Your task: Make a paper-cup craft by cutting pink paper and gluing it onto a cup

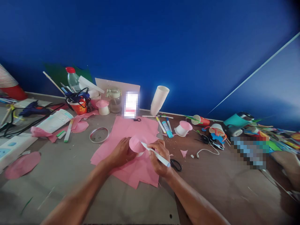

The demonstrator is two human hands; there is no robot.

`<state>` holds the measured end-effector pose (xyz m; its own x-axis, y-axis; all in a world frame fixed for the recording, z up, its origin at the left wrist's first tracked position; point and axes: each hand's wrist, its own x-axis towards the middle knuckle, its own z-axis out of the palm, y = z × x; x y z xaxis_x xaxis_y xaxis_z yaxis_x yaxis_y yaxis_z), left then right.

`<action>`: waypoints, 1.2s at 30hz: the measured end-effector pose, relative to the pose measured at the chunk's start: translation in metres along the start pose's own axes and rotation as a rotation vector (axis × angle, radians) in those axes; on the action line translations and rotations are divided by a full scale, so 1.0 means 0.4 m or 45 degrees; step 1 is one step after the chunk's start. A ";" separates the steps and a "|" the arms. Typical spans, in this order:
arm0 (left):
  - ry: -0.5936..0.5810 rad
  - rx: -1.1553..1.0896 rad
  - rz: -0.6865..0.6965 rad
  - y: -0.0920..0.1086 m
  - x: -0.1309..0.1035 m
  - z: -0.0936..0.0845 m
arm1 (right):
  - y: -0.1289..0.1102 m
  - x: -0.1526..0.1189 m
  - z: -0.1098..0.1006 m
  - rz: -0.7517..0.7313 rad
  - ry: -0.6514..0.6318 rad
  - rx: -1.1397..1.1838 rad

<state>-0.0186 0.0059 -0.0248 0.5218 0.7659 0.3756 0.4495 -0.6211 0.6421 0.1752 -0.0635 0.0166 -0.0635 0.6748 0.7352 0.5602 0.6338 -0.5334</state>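
My left hand grips a small white paper cup whose top is covered with a pink paper disc. In my right hand is a white marker with a pale blue end. Its tip touches or nearly touches the pink disc; I cannot tell which. Both hands are over large sheets of pink paper on the table. Beside my right wrist, black scissor handles stick out. Most of the cup's side is hidden by my fingers.
A lit phone stands upright at the back, near a leaning stack of white cups. A clear tape roll lies left of the pink sheets. Another pink-topped cup stands to the right. A co-worker's arm shows at far right.
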 end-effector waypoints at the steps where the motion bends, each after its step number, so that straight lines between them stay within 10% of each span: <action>1: -0.004 0.001 -0.004 0.000 0.000 0.000 | 0.001 0.000 0.001 -0.009 0.002 0.001; 36: -0.062 0.041 -0.026 0.013 0.005 -0.010 | -0.004 0.002 -0.003 -0.021 -0.002 0.003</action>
<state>-0.0179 0.0049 -0.0178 0.5467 0.7699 0.3291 0.4830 -0.6110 0.6272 0.1753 -0.0645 0.0186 -0.0740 0.6645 0.7436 0.5569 0.6461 -0.5220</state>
